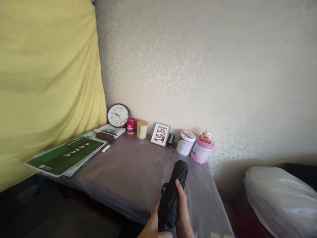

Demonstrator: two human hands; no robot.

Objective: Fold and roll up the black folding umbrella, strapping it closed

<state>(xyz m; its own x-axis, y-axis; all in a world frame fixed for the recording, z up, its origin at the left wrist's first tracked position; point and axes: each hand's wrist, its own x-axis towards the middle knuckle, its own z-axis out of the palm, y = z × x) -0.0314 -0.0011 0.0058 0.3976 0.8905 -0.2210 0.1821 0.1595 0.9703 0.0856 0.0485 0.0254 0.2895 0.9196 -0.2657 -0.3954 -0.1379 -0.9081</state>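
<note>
A folded black umbrella [170,198] points up and away from me over the table's near right part. Around its lower end my left hand [155,226] is closed, its fingers partly hidden by the fabric. Along the umbrella's right side lies my right hand [183,211], gripping it with one finger stretched up the fabric. A small strap loop sticks out on the umbrella's left side. Beyond its tip stand a white and purple tub [185,145] and a pink-lidded tub [201,152], which carries a lucky cat figurine [206,135].
The table [123,175] has a greyish cover. Along the wall stand a round clock [118,115], a pink tin [131,126], a yellow-lidded jar [142,129], a framed panda picture [160,135] and a black stapler-like object [170,140]. Green-covered books [66,155] overhang the left edge.
</note>
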